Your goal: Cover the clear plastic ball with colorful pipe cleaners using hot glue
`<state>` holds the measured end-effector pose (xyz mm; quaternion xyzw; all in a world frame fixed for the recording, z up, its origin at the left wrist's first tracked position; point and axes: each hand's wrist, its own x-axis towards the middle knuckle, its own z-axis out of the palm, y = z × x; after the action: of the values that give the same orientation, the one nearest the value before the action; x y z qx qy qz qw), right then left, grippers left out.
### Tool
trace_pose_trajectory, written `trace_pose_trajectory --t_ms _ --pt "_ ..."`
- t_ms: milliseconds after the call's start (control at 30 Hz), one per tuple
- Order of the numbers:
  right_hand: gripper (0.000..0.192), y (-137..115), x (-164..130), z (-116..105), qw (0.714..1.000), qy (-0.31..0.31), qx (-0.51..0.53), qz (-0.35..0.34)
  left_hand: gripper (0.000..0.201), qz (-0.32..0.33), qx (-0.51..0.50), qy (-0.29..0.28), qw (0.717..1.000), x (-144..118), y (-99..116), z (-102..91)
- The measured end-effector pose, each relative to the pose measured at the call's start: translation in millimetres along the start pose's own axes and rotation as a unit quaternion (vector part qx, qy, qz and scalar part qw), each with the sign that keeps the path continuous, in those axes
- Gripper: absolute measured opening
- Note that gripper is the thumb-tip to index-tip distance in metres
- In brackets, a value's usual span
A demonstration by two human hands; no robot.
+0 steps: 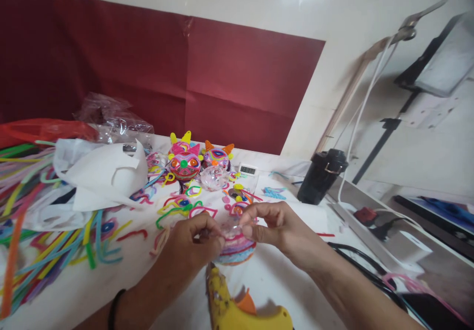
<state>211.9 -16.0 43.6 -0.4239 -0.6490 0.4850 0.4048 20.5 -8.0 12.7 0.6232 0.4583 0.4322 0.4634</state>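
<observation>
Left hand (203, 236): we pinch the striped ball (237, 253) at its left edge.
Right hand (268, 226): thumb and forefinger close on its upper right edge.
Ball: between our hands, just beyond the glue gun (248, 317).
Room: tabletop (291, 278) right of the gun; pipe cleaners (48, 266) crowd our left.

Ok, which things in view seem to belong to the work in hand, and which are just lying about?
Likely part of the work:
striped ball, between left hand and right hand
yellow glue gun
coloured fuzzy strips
decorated face ball, perhaps a finished example

Probably just lying about:
digital timer
black flask
clear plastic wrap
</observation>
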Motion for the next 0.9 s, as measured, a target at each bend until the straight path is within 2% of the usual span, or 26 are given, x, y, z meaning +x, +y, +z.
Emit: trace_pose_trajectory --t_ms 333,500,900 --pt "0.024 5.1 2.5 -2.6 0.998 -0.004 0.046 0.031 0.01 -0.028 -0.062 -0.019 0.997 2.0 -3.7 1.7" --pt "0.023 6.0 2.9 -1.5 0.998 0.004 0.059 0.038 0.014 -0.052 -0.076 -0.037 0.995 1.0 2.7 1.2" --pt "0.022 6.9 3.1 -1.0 0.997 0.012 0.066 0.046 0.016 -0.054 -0.088 -0.055 0.993 -0.8 2.5 -1.1"
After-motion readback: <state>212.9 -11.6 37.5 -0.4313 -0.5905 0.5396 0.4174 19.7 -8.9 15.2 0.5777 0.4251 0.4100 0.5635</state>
